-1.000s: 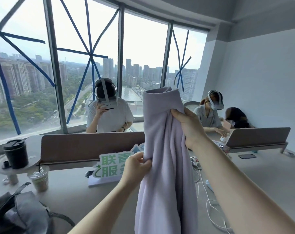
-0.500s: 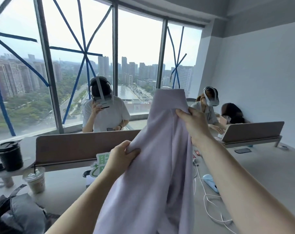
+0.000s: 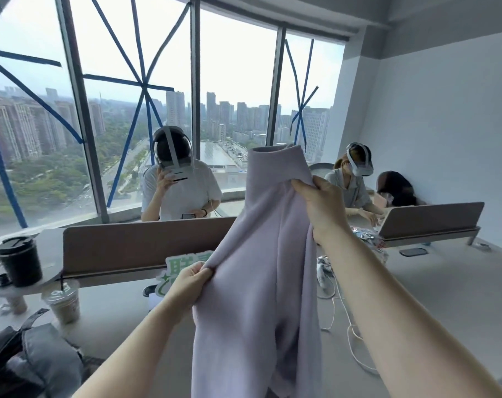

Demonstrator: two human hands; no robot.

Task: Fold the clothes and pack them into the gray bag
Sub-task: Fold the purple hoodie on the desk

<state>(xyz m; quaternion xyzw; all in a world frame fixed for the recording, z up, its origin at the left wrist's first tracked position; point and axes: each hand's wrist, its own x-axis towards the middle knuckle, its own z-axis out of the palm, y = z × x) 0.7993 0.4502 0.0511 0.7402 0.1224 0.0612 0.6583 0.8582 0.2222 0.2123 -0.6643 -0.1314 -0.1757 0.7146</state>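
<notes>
Both bare arms are extended forward and upward from the lower edge of the view. The right hand [image 3: 320, 209] is raised higher, wrist bent, its fingers [image 3: 301, 186] curled and pinched over a fold of lilac garment [image 3: 261, 282]. The left hand [image 3: 188, 285] is held lower and nearer, fingers bunched around the garment's left edge. The hands are kept apart.

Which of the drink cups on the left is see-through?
The clear plastic iced-coffee cup with a straw, nearest the gray bag; the black lidded tumbler behind is opaque.
</notes>
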